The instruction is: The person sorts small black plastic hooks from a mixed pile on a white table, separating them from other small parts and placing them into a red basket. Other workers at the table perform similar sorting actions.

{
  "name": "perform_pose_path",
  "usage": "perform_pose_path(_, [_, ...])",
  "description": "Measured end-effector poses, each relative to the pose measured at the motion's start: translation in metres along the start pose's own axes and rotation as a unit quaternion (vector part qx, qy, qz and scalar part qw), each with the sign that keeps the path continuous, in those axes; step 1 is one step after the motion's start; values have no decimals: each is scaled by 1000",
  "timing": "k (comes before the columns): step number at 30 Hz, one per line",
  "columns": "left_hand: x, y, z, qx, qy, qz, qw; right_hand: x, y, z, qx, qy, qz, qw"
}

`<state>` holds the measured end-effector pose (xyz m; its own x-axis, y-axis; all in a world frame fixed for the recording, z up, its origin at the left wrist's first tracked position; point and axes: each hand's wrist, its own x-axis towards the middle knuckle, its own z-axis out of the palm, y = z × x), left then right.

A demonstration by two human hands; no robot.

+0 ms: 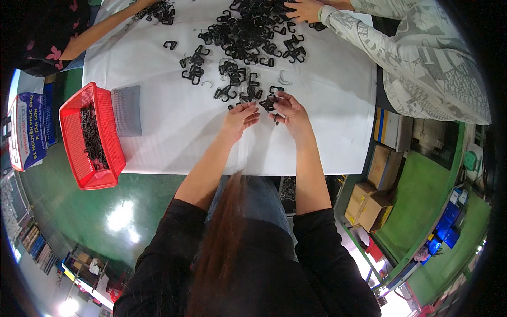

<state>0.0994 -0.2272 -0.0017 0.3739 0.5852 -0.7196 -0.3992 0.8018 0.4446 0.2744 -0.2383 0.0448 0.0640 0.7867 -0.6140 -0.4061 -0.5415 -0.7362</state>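
Now I am looking down at two hands working over the white table. My right hand is closing its fingers around a small black plastic clip, pinching it just above the table's middle. My left hand is sitting just beside it, fingers loosely curled and half open, its tips reaching toward the same clip; I cannot tell if they are touching it. Farther up the table, a big pile of black clips is lying spread out. At the table's left edge, a red basket is holding more black clips, and a grey mesh pad is lying right beside it. At the far side of the table, another person's hand is resting in the pile.
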Motion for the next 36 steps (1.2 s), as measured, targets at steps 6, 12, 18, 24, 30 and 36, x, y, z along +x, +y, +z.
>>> perform_pose_path(6, [-5,-14,4,-83,-193,-88,974,3,18,4,165,-80,-29,983])
perform_pose_path(12, [-7,-31,2,141,-102,11,985,4,37,-2,-66,19,-18,997])
perform_pose_path(18, [-10,-32,-18,-90,-146,-54,984,-4,34,-3,265,-96,39,959])
perform_pose_path(24, [-11,-28,-22,-135,-144,-149,969,-9,34,-7,131,-184,28,974])
perform_pose_path(30, [-26,13,-40,-142,-127,-40,981,-5,33,-26,-191,31,40,980])
perform_pose_path(36, [7,41,-18,159,18,41,986,6,14,-36,-8,79,12,997])
